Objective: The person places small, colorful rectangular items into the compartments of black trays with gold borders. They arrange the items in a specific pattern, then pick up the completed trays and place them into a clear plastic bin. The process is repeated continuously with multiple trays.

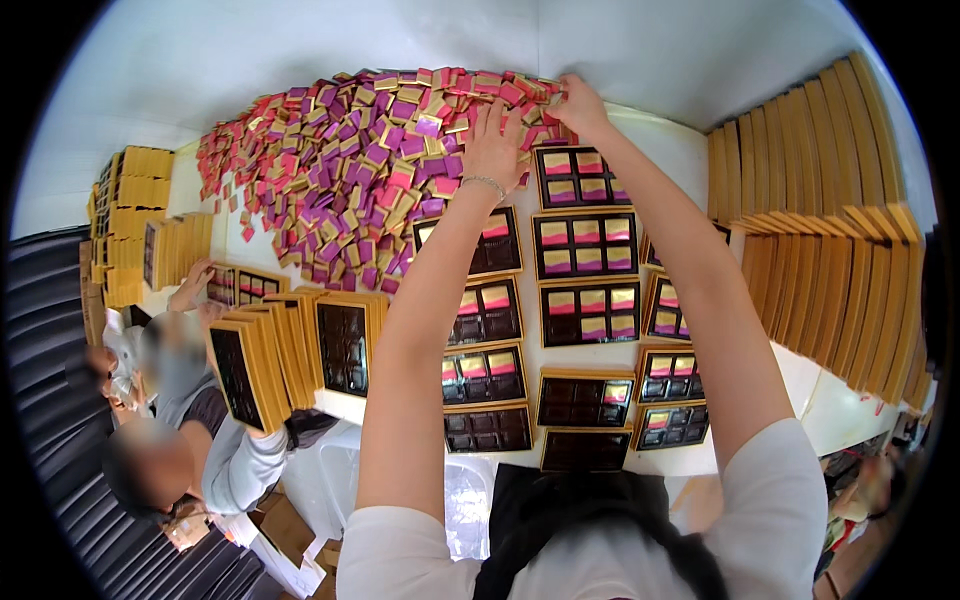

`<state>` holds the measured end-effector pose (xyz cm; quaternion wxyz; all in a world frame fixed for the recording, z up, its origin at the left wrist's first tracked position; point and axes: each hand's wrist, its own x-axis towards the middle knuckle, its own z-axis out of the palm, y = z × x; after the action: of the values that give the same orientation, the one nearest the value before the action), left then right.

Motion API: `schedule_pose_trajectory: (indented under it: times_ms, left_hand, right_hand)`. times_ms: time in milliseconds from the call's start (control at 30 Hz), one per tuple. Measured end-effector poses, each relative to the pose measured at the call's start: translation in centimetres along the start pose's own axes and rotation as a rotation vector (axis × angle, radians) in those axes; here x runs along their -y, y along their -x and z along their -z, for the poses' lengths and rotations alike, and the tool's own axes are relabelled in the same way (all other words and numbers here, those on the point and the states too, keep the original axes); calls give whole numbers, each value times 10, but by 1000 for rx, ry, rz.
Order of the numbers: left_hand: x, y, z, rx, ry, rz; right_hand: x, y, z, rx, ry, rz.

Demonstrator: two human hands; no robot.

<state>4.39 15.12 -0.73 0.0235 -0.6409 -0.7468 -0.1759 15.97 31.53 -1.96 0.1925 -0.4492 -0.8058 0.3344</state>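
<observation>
A big heap of small foil-wrapped squares [370,160] in pink, purple and gold covers the far part of the table. My left hand [493,150], wearing a bracelet, rests palm down at the heap's right side with its fingers stretched over the squares. My right hand [584,108] is at the heap's far right corner, fingers bent inward; what they hold, if anything, is hidden. Below my hands stand dark six-compartment trays with gold edges. One tray [585,245] is filled with pink and purple pieces. A nearer tray [585,400] has one piece, and the nearest tray [585,450] shows none.
On the right, long rows of stacked gold-edged boxes [800,160] stand against the wall. More upright trays [262,365] stand at the left, beside a co-worker [220,470] whose hand touches a tray. A clear plastic container [468,500] lies below the table edge.
</observation>
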Motion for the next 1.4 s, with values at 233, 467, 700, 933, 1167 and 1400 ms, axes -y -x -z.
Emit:
schedule_pose_trajectory:
  times_ms: [233,467,700,933,1167,1400]
  left_hand:
    - [46,-33,-23,-58,8,82]
    - [37,-46,-46,-253,478,147]
    - [-4,-44,-18,-361,1108,306]
    - [-4,-38,1,-836,1731,794]
    - [22,-21,3,-768,2311,866]
    - [54,6,-6,-426,2657,707]
  right_hand:
    - [19,0,-55,53,-142,95]
    - [43,-6,-42,343,-1213,-489]
    - [54,12,-42,153,-1790,-635]
    - [87,13,-60,98,-1839,-602]
    - [122,28,-83,-114,-1258,-21]
    - [135,51,-57,-135,-558,428]
